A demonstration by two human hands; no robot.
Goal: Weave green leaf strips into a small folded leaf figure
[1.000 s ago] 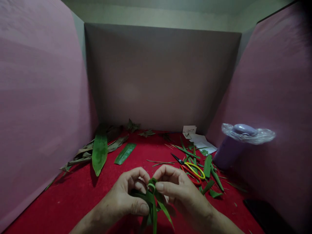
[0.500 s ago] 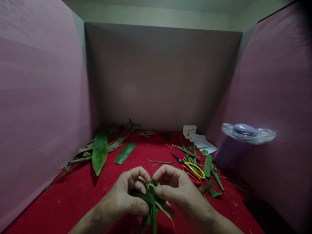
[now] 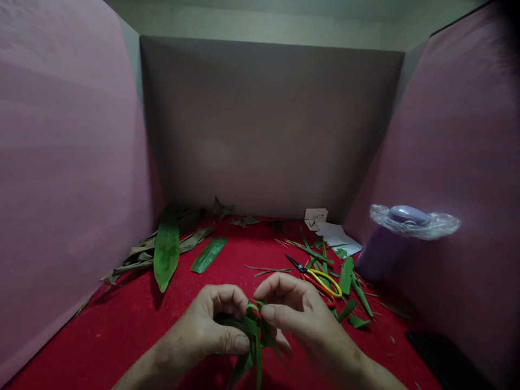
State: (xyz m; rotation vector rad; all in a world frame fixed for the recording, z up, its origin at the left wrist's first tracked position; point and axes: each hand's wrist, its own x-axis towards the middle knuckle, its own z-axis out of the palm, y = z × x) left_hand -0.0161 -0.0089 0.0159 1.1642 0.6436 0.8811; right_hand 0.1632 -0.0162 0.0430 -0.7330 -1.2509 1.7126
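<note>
Low in the middle of the head view, a bundle of folded green leaf strips (image 3: pixel 251 330) is held between both hands over a red cloth. My left hand (image 3: pixel 215 325) is closed on its left side, thumb lying across the strips. With thumb and forefinger, my right hand (image 3: pixel 296 311) pinches the upper right of the bundle beside a small loop at its top. Loose strip ends hang below the fingers. Parts of the bundle are hidden by my hands. Just beyond the right hand lie scissors (image 3: pixel 320 280) with red and yellow handles.
Leaf scraps (image 3: pixel 347 276) and white paper (image 3: pixel 337 237) lie at right, near a purple bottle (image 3: pixel 384 252) topped with clear plastic. A dark flat object (image 3: pixel 442 352) rests at lower right. At left are a broad green leaf (image 3: pixel 166 249), a cut leaf piece (image 3: pixel 209 255) and dried leaves (image 3: pixel 138 257).
My right thumb and fingers have shifted slightly at the top of the bundle, and the loop there looks lower. The strip end on the right is now blurred. The left hand keeps its hold.
</note>
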